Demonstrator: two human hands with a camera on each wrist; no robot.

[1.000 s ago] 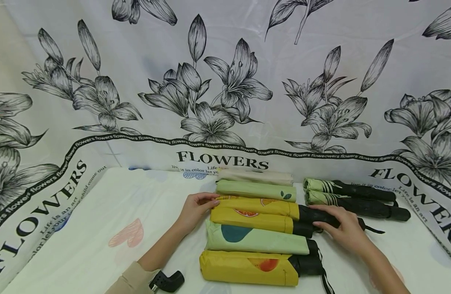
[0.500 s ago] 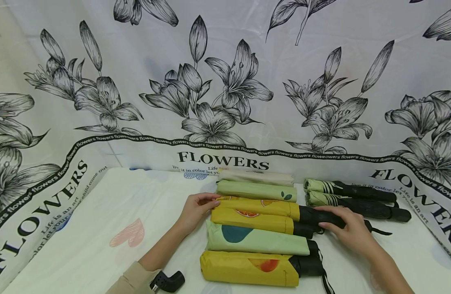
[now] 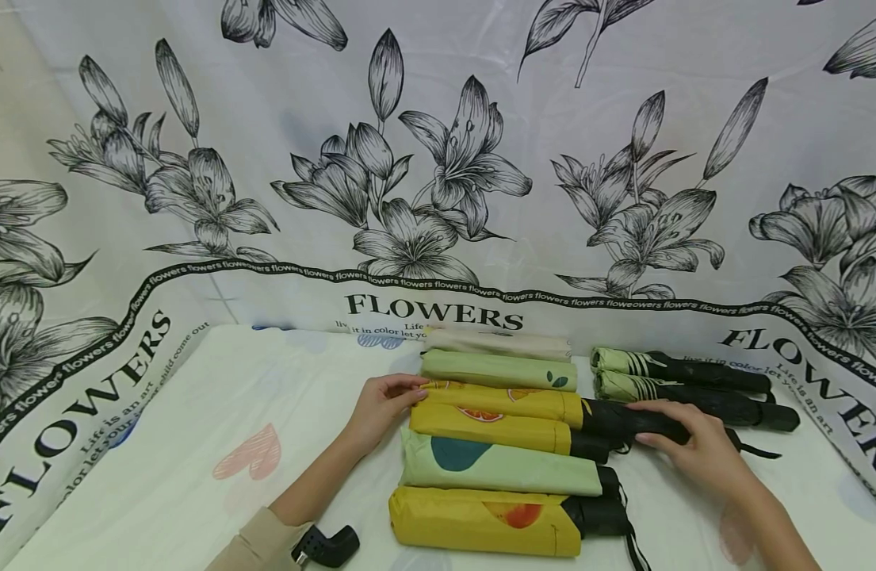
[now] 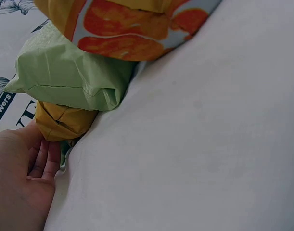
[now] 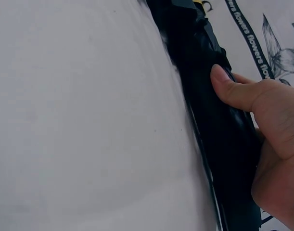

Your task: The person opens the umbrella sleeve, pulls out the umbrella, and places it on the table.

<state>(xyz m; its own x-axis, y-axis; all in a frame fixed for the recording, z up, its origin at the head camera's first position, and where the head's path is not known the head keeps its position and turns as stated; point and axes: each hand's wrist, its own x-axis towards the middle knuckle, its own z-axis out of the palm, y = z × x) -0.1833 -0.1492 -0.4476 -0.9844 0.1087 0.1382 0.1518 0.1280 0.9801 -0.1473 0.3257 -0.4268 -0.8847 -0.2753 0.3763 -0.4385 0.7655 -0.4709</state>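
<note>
Black umbrella gripped by the right hand, yellow cover pinched by the left hand.
Between the hands, the cover could be dragged along if the left pinch slips.

Head view: from above and behind both hands, facing forward and down; widest of the three, taking in left hand, right hand and the flower-printed curtain beyond them. Left wrist view: close, facing along the left hand to the end of the yellow umbrella cover; white cloth fills the frame right of that hand. Right wrist view: also close, facing the black folded umbrella in the right hand. Overlap, head/left wrist: left hand at the cover's end. Head/right wrist: right hand on the umbrella.
</note>
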